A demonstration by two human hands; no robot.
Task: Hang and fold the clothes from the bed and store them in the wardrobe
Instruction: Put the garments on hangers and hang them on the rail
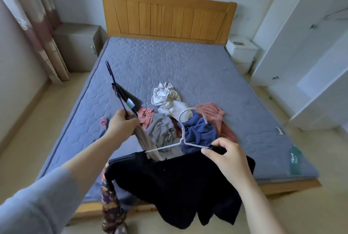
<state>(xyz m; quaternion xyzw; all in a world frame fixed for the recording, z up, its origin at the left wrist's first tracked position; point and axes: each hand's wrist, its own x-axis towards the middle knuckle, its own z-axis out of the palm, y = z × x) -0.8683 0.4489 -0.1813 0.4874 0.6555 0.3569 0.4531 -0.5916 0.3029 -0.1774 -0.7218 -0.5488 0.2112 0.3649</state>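
> how far along are you with the laundry?

early days tbh. the black top point(178, 186) is only partly on the white hanger point(182, 135): one arm of the hanger pokes out bare on the left and the rest of the top sags down past the foot of the bed. so that one's mid-hang, not done. behind it there's a heap waiting on the bed point(169, 60): a white thing point(165, 96), a blue one point(199, 132), a grey one point(162, 132) and pink stuff point(211, 110). none of it is folded. the wardrobe point(301, 45) stands open off to my right and i can't make out any clothes in the part that shows.

> and what have you actually got hold of?

my right hand point(226, 156) is pinching the black fabric right at the hanger's right shoulder, thumb and fingers closed on it, so the top hangs below and in front of that grip, with the hook sticking up over the heap. my left hand point(120, 124) is wrapped round the bottom of a purple hanger point(113, 81) held up and off to the left, with something dark point(128, 96) on it and a beige cloth point(145, 141) trailing down from that fist.
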